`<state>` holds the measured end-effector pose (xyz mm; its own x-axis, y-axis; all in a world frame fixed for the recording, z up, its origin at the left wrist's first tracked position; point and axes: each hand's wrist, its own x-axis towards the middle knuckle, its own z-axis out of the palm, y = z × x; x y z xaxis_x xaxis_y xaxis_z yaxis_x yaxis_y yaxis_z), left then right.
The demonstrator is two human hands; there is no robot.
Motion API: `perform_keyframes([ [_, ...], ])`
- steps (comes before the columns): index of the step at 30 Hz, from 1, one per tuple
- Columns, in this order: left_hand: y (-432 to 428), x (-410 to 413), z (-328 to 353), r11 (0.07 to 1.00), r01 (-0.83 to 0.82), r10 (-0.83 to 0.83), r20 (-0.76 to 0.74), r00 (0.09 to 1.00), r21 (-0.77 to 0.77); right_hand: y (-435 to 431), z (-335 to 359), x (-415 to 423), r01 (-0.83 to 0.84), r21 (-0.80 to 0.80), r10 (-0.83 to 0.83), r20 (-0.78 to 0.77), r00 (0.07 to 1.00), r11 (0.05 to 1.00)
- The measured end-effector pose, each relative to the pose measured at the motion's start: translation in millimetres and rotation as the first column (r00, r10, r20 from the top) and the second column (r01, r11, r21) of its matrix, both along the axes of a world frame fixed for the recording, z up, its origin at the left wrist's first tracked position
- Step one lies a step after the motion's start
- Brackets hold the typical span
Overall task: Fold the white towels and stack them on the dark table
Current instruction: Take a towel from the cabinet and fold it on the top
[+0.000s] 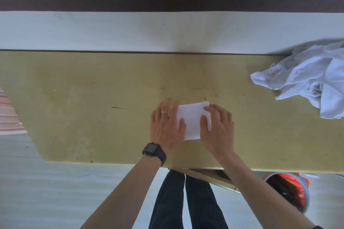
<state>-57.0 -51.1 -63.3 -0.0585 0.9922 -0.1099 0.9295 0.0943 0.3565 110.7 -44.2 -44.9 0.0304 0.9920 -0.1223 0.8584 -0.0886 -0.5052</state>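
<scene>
Both hands flat on folded towel (193, 120).
Left hand (166, 126), right hand (217, 129) open, gripping nothing; lifting carelessly may unfold it.

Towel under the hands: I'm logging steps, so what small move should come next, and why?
Probably lift the folded towel aside to start a stack: it lies small and flat under the left hand and right hand, and the pile at the right is unfolded.

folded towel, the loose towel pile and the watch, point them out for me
folded towel (192, 117), head view, on its bare middle between the hands
loose towel pile (307, 80), head view, on the crumpled middle of the heap
watch (151, 149), head view, on its dark face at the left wrist
</scene>
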Motion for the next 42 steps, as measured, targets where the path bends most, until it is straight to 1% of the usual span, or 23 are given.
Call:
perform_keyframes([
  [2, -12.0, 3.6, -13.6, 0.99, 0.14, -0.14, -0.032, 0.99, 0.003, -15.1, -10.4, -7.8, -0.11, 0.068, 0.103, 0.108, 0.989, 0.992],
  [4, -19.6, 5.7, -21.8, 0.978, 0.202, -0.204, -0.03, 0.979, -0.054, -22.3, -22.2, -12.4, -0.19, 0.018, 0.184, 0.18, 0.966, 0.982],
  [6, -24.4, 5.8, -24.9, 0.972, 0.197, -0.198, 0.002, 0.98, -0.127, -24.0, -34.0, -9.7, -0.238, -0.061, 0.246, 0.229, 0.942, 0.969],
  [8, -26.7, 5.4, -25.1, 0.969, 0.18, -0.18, 0.018, 0.984, -0.17, -22.8, -42.9, -3.3, -0.272, -0.108, 0.29, 0.23, 0.929, 0.956],
  [15, -22.6, 3.4, -22.9, 0.964, 0.176, -0.18, -0.001, 0.984, -0.199, -18.0, -49.9, 9.3, -0.358, -0.079, 0.366, 0.271, 0.89, 0.93],
  [19, -22.2, 5.8, -17.8, 0.966, 0.172, -0.18, -0.027, 0.983, -0.192, -17.2, -47.6, 8.1, -0.334, -0.106, 0.35, 0.25, 0.903, 0.937],
  [21, -18.6, 8.0, -12.5, 0.974, 0.154, -0.167, -0.066, 0.984, -0.167, -19.9, -43.4, 9.9, -0.26, -0.093, 0.274, 0.211, 0.938, 0.961],
  [23, -11.8, 9.0, -5.8, 0.982, 0.129, -0.146, -0.12, 0.982, -0.137, -25.7, -32.4, 12.4, -0.088, -0.09, 0.098, 0.126, 0.987, 0.992],
  [24, -8.9, 9.0, -1.9, 0.983, 0.119, -0.141, -0.161, 0.977, -0.142, -28.9, -25.8, 13.5, 0.02, -0.131, -0.011, 0.067, 0.998, 0.991],
  [26, -5.2, 9.4, 7.3, 0.979, 0.083, -0.125, -0.229, 0.965, -0.187, -37.0, -14.4, 15.9, 0.225, -0.238, -0.238, -0.028, 0.971, 0.945],
  [28, -4.1, 11.2, 14.4, 0.952, 0.003, -0.074, -0.22, 0.973, -0.306, -42.6, -6.2, 17.6, 0.344, -0.284, -0.373, -0.055, 0.926, 0.895],
  [29, -4.4, 11.8, 17.5, 0.938, -0.044, -0.025, -0.194, 0.981, -0.344, -43.7, -3.9, 17.5, 0.37, -0.309, -0.409, -0.068, 0.91, 0.876],
  [31, -4.2, 14.2, 24.8, 0.92, -0.152, 0.126, -0.095, 0.987, -0.361, -41.5, 0.3, 15.0, 0.398, -0.391, -0.475, -0.122, 0.871, 0.83],
  [33, -2.0, 17.7, 29.6, 0.89, -0.278, 0.308, 0.027, 0.951, -0.361, -33.9, 4.2, 10.5, 0.405, -0.465, -0.529, -0.172, 0.831, 0.787],
  [35, 2.8, 21.0, 29.8, 0.84, -0.366, 0.439, 0.106, 0.892, -0.401, -24.0, 6.1, 5.9, 0.398, -0.496, -0.54, -0.181, 0.822, 0.772],
  [37, 9.1, 23.1, 28.3, 0.792, -0.394, 0.503, 0.132, 0.854, -0.467, -16.0, 4.8, 1.8, 0.417, -0.505, -0.564, -0.179, 0.806, 0.756],
  [42, 22.3, 24.8, 27.3, 0.729, -0.38, 0.537, 0.131, 0.833, -0.57, -5.8, 4.1, -2.8, 0.455, -0.562, -0.634, -0.165, 0.756, 0.69],
])
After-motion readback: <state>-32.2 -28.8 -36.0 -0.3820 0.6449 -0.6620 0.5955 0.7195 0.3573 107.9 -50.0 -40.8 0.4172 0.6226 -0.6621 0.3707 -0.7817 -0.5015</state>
